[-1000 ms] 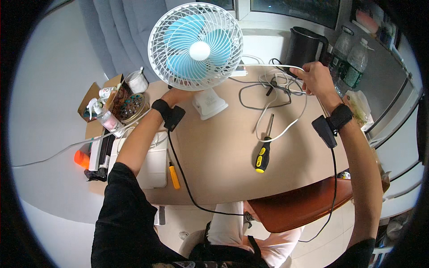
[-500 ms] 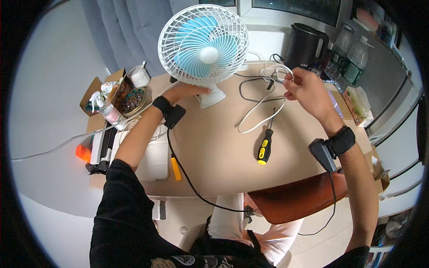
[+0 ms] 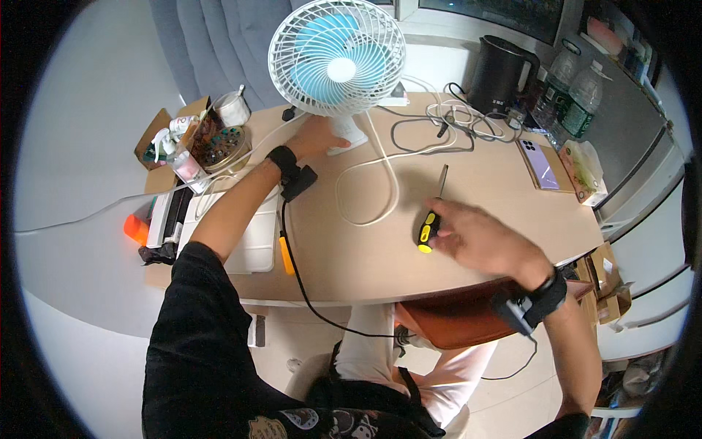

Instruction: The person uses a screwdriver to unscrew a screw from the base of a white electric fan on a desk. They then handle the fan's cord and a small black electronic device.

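The small white table fan with blue blades stands upright at the back of the desk. My left hand is closed around its stand, just above the base. Lower and to the right lies a black-and-yellow screwdriver, its metal shaft pointing away from me. My right hand, slightly blurred, has its fingers and thumb closed about the handle, which still rests on the desk. A white cord loops between the fan and the screwdriver.
At the back right stand a black kettle, plastic bottles and tangled cables. A purple phone lies beside a tissue pack. Boxes, a spray bottle and an orange-handled tool are leftward. A brown chair meets the front edge.
My right hand has let go of the white cord and come down toward me onto the screwdriver. The cord now lies farther left. My left hand has stayed on the fan's stand.
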